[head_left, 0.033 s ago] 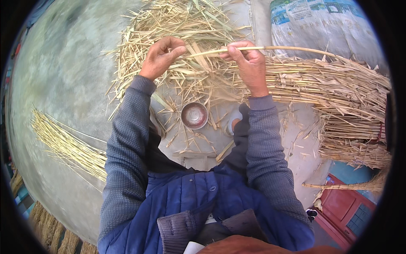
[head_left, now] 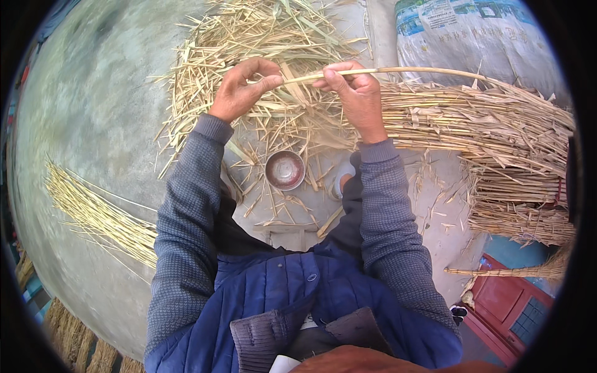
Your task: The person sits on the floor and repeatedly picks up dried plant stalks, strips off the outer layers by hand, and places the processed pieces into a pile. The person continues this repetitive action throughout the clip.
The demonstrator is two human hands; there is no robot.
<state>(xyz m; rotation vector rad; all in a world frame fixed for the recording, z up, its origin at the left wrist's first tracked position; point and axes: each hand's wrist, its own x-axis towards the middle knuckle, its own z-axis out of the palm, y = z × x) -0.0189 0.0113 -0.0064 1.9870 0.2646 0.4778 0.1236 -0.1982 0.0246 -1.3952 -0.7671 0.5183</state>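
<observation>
Here, in the head view, a long pale straw stalk (head_left: 373,72) is held level between the two hands, above the grey concrete floor (head_left: 93,112). The left hand (head_left: 241,89) is closed on the stalk's left end, the thumb pressed against the fingertips so that the tip is pinched. The right hand (head_left: 351,87) is closed around the stalk a little further along, with the fingers curled over it and the thumb beneath. From the right hand the stalk runs on to the right, over a thick bundle of dry yellow stalks (head_left: 485,118) that is laid across the floor. A loose heap of straw husks and leaves (head_left: 261,37) is spread under and beyond both hands. A small round metal bowl (head_left: 285,170) is set on the floor just below the hands, between the forearms, with straw scraps scattered about it. Well apart, at the left, a thin sheaf of cleaned pale-yellow stems (head_left: 93,214) is laid out on the floor. A large white woven sack with blue-green print (head_left: 472,37) is seen at the upper right, behind the bundle. A red wooden box (head_left: 504,304) is seen at the lower right, with a few stalks resting just above it. Grey knitted sleeves (head_left: 186,230) and a blue quilted vest (head_left: 280,286) are worn by the person.
</observation>
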